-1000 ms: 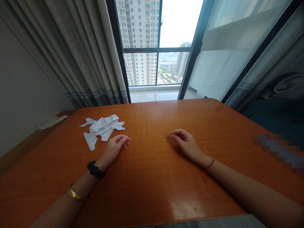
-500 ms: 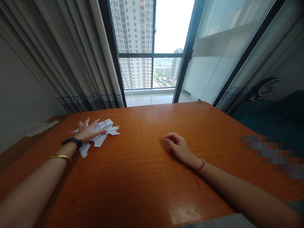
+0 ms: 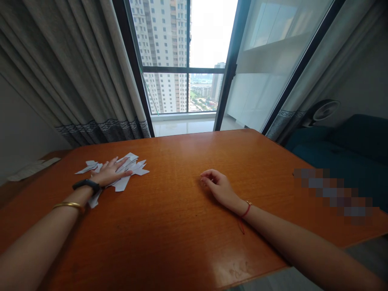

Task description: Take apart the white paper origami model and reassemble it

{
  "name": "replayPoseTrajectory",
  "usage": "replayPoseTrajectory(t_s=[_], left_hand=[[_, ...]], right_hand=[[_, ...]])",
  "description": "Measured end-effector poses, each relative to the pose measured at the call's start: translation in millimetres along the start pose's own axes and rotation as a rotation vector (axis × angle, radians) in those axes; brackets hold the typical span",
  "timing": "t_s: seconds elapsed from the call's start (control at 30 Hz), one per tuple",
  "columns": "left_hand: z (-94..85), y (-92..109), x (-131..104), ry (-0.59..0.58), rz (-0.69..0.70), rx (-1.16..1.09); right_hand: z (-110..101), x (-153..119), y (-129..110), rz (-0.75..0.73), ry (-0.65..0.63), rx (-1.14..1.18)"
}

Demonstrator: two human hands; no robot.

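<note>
My left hand (image 3: 109,171) lies open, palm down, on a loose heap of white paper scraps (image 3: 123,182) at the left of the table. Its fingers stretch toward the far side, and the hand covers the middle of the heap. Some scraps (image 3: 89,166) poke out past its left side, and another sticks out below the wrist. To the right, my right hand (image 3: 220,188) rests on its side on the wooden table (image 3: 169,218). Its fingers are loosely curled, with the thumb close to the index fingertip. Nothing shows in that hand, which is well apart from the paper.
A blurred-out patch (image 3: 333,194) covers something at the table's right edge. Beyond the far edge are a window (image 3: 182,70) and a grey curtain (image 3: 91,81). A teal sofa (image 3: 342,141) and a fan (image 3: 325,111) stand at the right.
The view has turned slightly to the right. My left hand now lies flatter on the paper, and more scraps show at its left. The right hand keeps its pose.
</note>
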State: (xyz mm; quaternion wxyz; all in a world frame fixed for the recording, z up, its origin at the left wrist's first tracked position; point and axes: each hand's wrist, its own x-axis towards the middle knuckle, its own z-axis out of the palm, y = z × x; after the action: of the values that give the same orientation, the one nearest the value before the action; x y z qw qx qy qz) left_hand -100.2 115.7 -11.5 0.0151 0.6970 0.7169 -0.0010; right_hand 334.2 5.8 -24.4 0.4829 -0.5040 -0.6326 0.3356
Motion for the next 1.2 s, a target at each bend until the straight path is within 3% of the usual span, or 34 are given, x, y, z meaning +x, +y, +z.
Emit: replayPoseTrajectory(t_s=[0.1, 0.37, 0.57, 0.67, 0.77, 0.83, 0.9, 0.97, 1.03, 1.13, 1.2], left_hand=[[3.1, 11, -5, -0.048, 0.022, -0.014], [1.0, 58, -16, -0.006, 0.182, -0.040], [-0.6, 138, -29, 0.006, 0.380, -0.128], [-0.7, 183, -42, -0.054, 0.515, -0.186], [-4.1, 205, -46, -0.070, 0.607, -0.239], [-8.3, 196, -37, 0.009, 0.549, -0.260], [-13.0, 163, -21, 0.107, 0.336, -0.252], [-17.4, 111, -5, 0.153, 0.082, -0.208], [-21.4, 51, 2, 0.102, -0.094, -0.121], [-24.9, -31, -10, 0.036, -0.157, -0.013], [-23.9, -67, -26, 0.008, -0.159, 0.029]], right_hand=[[0, 1, -1, -0.003, 0.000, 0.002], [1, 1, -3, -0.018, 0.002, -0.015], [0, 0, -4, -0.030, -0.009, -0.051], [-2, -1, -6, -0.032, -0.026, -0.062], [-2, -3, -9, -0.076, -0.061, -0.099], [-2, -4, -10, -0.163, -0.079, -0.146], [-2, -5, -10, -0.257, -0.083, -0.190], [-2, -5, -10, -0.303, -0.078, -0.222], [-2, -5, -10, -0.302, -0.073, -0.243], [-2, -4, -11, -0.281, -0.076, -0.256], [-1, -4, -11, -0.272, -0.094, -0.256]])
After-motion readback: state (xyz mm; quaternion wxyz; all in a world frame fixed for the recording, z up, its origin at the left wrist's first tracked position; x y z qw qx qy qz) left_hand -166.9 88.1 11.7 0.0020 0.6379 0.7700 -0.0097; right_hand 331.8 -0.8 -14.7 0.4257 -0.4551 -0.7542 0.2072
